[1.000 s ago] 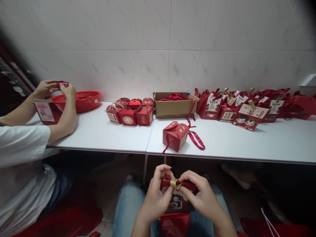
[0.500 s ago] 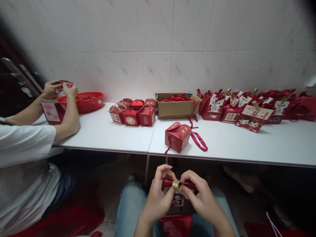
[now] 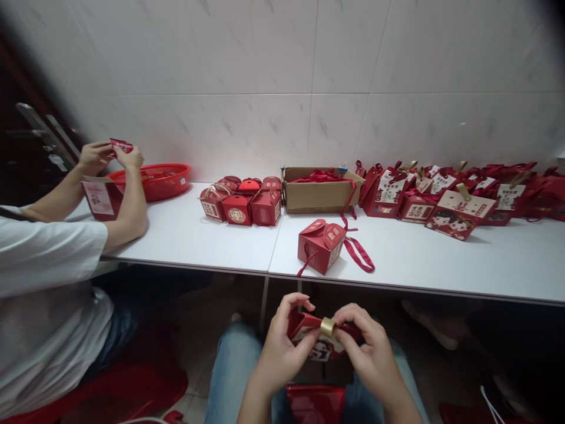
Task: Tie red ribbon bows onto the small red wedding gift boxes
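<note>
Over my lap I hold a red gift box [image 3: 321, 351] with a cartoon print on its front. A gold ribbon loop [image 3: 327, 327] stands up at its top edge. My left hand [image 3: 286, 338] grips the box's left side, thumb on the front near the loop and forefinger raised behind. My right hand [image 3: 364, 344] pinches the right end of the gold loop between thumb and forefinger. Just beyond, a closed red box [image 3: 321, 247] with a twisted red cord sits at the table's front edge, a dark red ribbon [image 3: 359, 256] beside it.
A cardboard box [image 3: 320, 197] of red ribbon stands by the wall. Left of it are several small red boxes [image 3: 239, 209]; to the right, several finished-looking gift boxes [image 3: 459, 215]. At far left a co-worker's hands [image 3: 128, 158] hold a small red packet near a red basin [image 3: 165, 184].
My left thumb has shifted from the gold loop's left end onto the box front. The box has tilted, showing more of its red top at left. My right hand has moved slightly right.
</note>
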A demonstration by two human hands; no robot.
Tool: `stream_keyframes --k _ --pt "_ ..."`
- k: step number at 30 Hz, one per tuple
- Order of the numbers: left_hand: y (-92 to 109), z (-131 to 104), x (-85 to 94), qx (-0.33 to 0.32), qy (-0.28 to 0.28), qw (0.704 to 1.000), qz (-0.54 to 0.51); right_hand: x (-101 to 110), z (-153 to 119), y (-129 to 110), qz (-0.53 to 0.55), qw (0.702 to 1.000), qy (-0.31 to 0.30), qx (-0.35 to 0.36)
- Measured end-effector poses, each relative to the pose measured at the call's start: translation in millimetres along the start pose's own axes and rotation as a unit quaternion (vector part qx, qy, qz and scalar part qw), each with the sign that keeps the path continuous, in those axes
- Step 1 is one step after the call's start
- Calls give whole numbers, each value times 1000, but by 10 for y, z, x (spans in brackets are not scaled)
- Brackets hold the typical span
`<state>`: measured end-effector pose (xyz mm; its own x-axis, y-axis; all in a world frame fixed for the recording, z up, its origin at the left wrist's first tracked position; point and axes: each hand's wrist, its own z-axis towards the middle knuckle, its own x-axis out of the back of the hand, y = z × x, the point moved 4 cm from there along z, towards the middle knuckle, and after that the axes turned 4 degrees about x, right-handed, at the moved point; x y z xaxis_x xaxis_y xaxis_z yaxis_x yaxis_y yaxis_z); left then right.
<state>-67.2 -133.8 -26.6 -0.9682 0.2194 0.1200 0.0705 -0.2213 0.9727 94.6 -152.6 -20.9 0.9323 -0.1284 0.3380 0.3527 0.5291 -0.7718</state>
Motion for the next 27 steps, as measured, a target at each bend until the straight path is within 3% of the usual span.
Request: stream_keyframes --k 8,14,21,24,27 --pt "1 18 152 -2 -45 990 135 138 -34 -15 23 998 62 0" --pt "-81 56 198 24 -11 998 63 157 -65 265 90 987 107 -73" --pt "-147 73 190 51 82 991 -90 116 -17 341 79 986 -16 -146" --pt "-149 88 109 45 67 990 -116 234 -30 321 71 988 -30 -133" --pt "-150 109 56 7 48 992 -119 509 -67 353 107 985 31 -134"
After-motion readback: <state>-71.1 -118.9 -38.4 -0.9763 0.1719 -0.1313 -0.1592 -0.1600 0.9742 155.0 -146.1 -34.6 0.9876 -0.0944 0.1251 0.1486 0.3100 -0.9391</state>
